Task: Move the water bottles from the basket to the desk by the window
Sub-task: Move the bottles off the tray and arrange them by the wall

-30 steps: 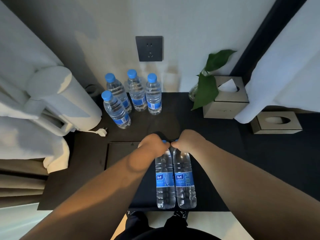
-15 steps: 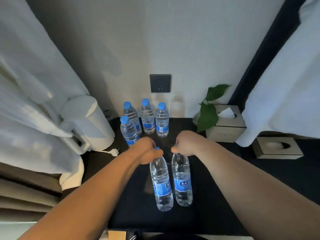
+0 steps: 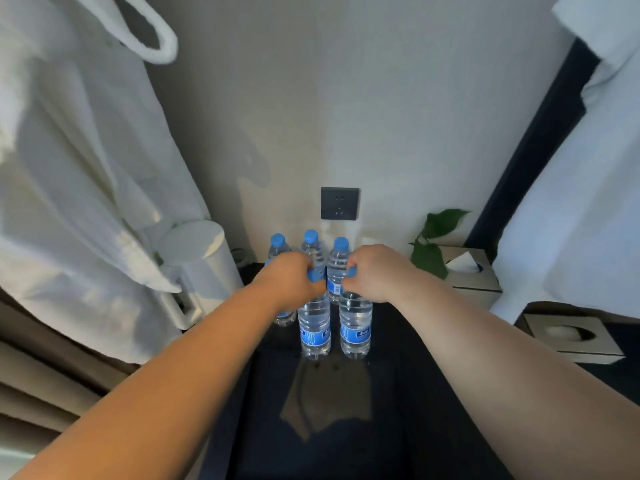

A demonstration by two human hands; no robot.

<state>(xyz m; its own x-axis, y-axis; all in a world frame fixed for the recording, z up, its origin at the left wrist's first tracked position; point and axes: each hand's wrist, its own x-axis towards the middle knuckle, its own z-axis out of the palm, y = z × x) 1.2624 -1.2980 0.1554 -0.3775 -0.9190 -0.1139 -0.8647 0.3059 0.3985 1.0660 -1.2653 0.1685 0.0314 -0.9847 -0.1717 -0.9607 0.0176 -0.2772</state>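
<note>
L grip [image 3: 294, 282] clenched on cap of left bottle [image 3: 314, 327]; R grip [image 3: 372, 275] clenched on cap of right bottle [image 3: 355, 329]. Both upright, long axis vertical, caps up, side by side on dark bench [image 3: 398, 410], just in front of back bottles [image 3: 310, 245] by wall.

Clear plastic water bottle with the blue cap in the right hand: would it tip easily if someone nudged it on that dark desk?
Probably somewhat. The clear plastic water bottle is tall and narrow, so a push near the cap could topple it. It looks full, which likely adds weight low down and steadies it. The thin plastic would probably dent a little under the right hand, whose grip is at the cap.
</note>
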